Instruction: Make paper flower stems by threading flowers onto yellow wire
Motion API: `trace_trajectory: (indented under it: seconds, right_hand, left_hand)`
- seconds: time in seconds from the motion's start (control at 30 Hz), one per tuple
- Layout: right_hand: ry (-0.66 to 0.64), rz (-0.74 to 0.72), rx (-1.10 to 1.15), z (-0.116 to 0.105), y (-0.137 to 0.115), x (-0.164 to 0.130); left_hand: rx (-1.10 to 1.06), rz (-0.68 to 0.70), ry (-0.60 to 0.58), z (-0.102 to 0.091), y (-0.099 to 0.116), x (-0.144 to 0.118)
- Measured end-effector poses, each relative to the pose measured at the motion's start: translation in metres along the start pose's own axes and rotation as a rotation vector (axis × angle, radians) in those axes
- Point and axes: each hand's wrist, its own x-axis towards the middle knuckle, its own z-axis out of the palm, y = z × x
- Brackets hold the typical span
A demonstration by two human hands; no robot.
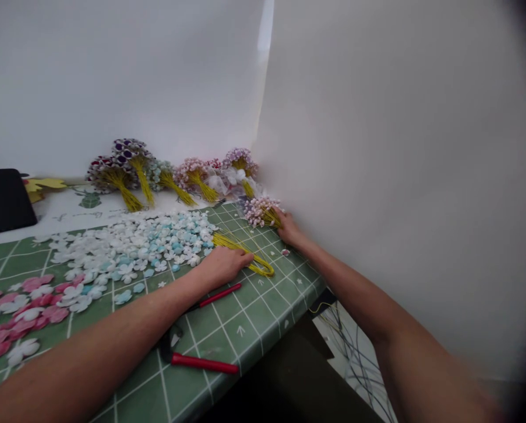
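My left hand [222,265] lies palm down on a bundle of yellow wire stems [245,257] on the green cutting mat [263,311], its fingers over the stems. My right hand [288,228] reaches to the far corner by the white wall and grips the yellow stems of a small pink flower bunch [259,210]. A heap of white and light-blue paper petals [144,241] lies just left of my left hand.
Several finished flower bunches [166,170] lean against the back wall. Red-handled pliers [201,329] lie under my left forearm. Pink petals [20,305] sit at the mat's left. A black object [3,200] stands far left. Loose wires [355,358] hang below the table edge.
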Motion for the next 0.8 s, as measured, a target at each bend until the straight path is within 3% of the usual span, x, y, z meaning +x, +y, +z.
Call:
trace_trajectory:
  seconds: [0.17, 0.3, 0.43, 0.6, 0.73, 0.8]
  right_hand:
    - [-0.036, -0.135, 0.002, -0.022, 0.012, -0.007]
    - [-0.007, -0.397, -0.069, -0.048, 0.014, -0.026]
    - [-0.045, -0.588, -0.2, -0.056, 0.008, -0.046]
    - [-0.015, -0.674, -0.218, -0.045, -0.007, -0.044]
    - [0.061, -0.637, -0.193, -0.046, -0.015, -0.028]
    - [0.023, -0.638, -0.249, -0.051, -0.014, -0.024]
  left_hand:
    - [-0.007, 0.0, -0.001, 0.001, 0.0, 0.0]
    - [-0.01, -0.004, -0.001, 0.001, -0.001, 0.001]
    - [-0.015, -0.002, 0.017, 0.002, -0.001, 0.001]
    - [-0.006, -0.007, 0.021, 0.003, -0.001, 0.001]
    - [0.0, -0.011, 0.031, 0.001, 0.0, 0.0]
    - [-0.003, -0.012, 0.038, 0.001, 0.001, 0.0]
